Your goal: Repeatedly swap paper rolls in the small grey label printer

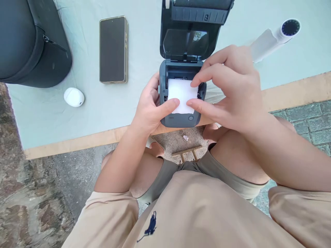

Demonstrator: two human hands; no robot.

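Observation:
A small dark grey thermal printer (178, 120) lies at the table's front edge, its lid (187, 29) swung up and back. In its open bay sits a white paper roll (181, 91). My left hand (150, 106) grips the printer's left side, with the fingers behind it and the thumb resting on the roll's lower left part. From the right, my right hand (232, 82) has its thumb and index finger bent onto the right part of the roll. The palm side of my right hand is hidden.
Left on the pale cloth-covered table (144, 41) lie a phone (112, 50), a white earbud case (74, 97) and a large black zipped case (33, 44). A partly unrolled white paper roll (274, 39) lies at the right. Below the edge are my knees and a wooden stool (187, 151).

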